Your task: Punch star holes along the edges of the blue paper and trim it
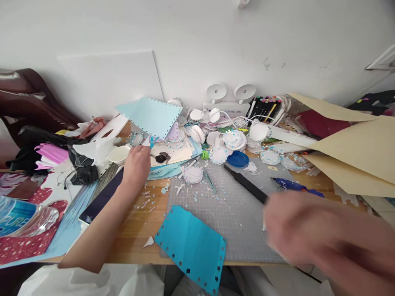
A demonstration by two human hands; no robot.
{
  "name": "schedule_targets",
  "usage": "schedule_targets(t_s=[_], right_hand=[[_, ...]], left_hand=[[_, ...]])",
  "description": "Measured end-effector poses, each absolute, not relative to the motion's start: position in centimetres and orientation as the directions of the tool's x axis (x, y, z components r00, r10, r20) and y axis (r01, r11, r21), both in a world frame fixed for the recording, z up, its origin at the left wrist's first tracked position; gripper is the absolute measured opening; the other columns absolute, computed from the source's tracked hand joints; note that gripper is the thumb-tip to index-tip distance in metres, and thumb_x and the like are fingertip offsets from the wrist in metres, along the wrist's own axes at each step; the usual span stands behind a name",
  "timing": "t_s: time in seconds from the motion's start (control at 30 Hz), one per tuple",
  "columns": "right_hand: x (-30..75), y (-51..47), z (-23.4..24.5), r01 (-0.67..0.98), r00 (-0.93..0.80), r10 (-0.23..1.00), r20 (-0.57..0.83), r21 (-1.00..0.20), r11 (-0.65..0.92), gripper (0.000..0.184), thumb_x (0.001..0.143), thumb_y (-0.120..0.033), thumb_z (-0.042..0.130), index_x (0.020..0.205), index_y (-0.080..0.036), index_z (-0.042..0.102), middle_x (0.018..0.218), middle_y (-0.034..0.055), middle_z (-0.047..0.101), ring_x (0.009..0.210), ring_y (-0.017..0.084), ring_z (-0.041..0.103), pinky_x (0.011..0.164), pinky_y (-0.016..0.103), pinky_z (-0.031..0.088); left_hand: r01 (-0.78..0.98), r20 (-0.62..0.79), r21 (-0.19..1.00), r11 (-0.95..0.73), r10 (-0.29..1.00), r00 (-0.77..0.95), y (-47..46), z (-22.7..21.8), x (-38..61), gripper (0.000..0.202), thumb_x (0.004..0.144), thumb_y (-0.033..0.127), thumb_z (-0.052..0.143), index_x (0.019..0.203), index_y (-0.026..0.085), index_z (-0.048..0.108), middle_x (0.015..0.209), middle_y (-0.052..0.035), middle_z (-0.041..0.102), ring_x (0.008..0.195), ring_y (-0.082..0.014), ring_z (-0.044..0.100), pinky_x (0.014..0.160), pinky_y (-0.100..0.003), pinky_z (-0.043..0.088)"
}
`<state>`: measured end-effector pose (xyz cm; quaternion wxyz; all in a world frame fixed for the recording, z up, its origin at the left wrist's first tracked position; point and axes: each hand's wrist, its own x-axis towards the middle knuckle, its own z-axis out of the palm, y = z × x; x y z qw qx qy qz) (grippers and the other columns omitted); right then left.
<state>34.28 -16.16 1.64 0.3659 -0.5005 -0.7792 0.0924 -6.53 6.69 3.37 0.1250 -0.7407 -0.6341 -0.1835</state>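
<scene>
My left hand is closed, its fingertips pinched at a small bright blue piece whose kind is unclear. Just under it lie a pale blue sheet with a punched border and a stack of papers. On the right, my right hand is smeared by motion and its fingers are unclear. A long black tool runs up to it; whether the hand grips it cannot be made out. A bright blue sheet with star-shaped holes along its edges lies at the table's front, partly over the edge.
A grey cutting mat carries paper scraps, tweezers, a blue lid and a blue glue gun. White discs with confetti pile behind. A phone, a paper cup and a water bottle stand left; beige sheets right.
</scene>
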Motion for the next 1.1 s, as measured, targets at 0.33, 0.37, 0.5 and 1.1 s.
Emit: schedule_targets(t_s=[0.33,0.37,0.5,1.1], right_hand=[[22.7,-2.0,3.9,0.508,-0.23,0.876,0.424,-0.716,0.48,0.023,0.083,-0.008,0.044,0.08,-0.019,0.065,0.075,0.0037,0.063,0.068,0.016,0.059,0.058,0.027,0.045],[22.9,-2.0,3.2,0.528,-0.214,0.875,0.434,-0.702,0.478,0.023,0.084,-0.009,0.044,0.08,-0.019,0.064,0.076,0.0039,0.063,0.069,0.016,0.059,0.059,0.027,0.046],[22.9,-1.9,1.0,0.618,-0.209,0.875,0.437,-0.634,0.465,0.017,0.086,-0.012,0.046,0.087,-0.019,0.061,0.081,0.0053,0.062,0.069,0.016,0.059,0.061,0.028,0.049],[24.7,-0.7,-1.8,0.879,-0.286,0.882,0.374,-0.265,0.397,0.032,0.086,-0.004,0.037,0.111,-0.016,0.055,0.096,0.012,0.059,0.093,0.027,0.058,0.079,0.04,0.049]], left_hand=[[0.982,0.412,0.067,-0.178,0.901,0.135,6.6,2.8,-7.1,0.039,0.075,-0.004,0.034,0.096,0.01,0.064,0.104,-0.0172,0.066,0.107,-0.0302,0.058,0.093,-0.044,0.044],[0.978,0.414,0.072,-0.194,0.898,0.148,5.9,3.0,-6.8,0.04,0.077,-0.002,0.034,0.101,0.01,0.063,0.109,-0.0173,0.065,0.112,-0.0309,0.055,0.096,-0.046,0.042],[0.941,0.365,0.125,-0.315,0.896,0.252,0.5,3.4,-5.0,0.026,0.092,0.023,0.041,0.104,0.013,0.062,0.101,-0.012,0.066,0.097,-0.0266,0.061,0.087,-0.04,0.049],[0.74,-0.143,0.667,-0.09,0.959,0.246,-8.1,0.2,-2.9,0.004,0.085,0.024,0.052,0.084,0.02,0.052,0.07,0.0001,0.056,0.065,-0.0185,0.058,0.059,-0.029,0.046]])
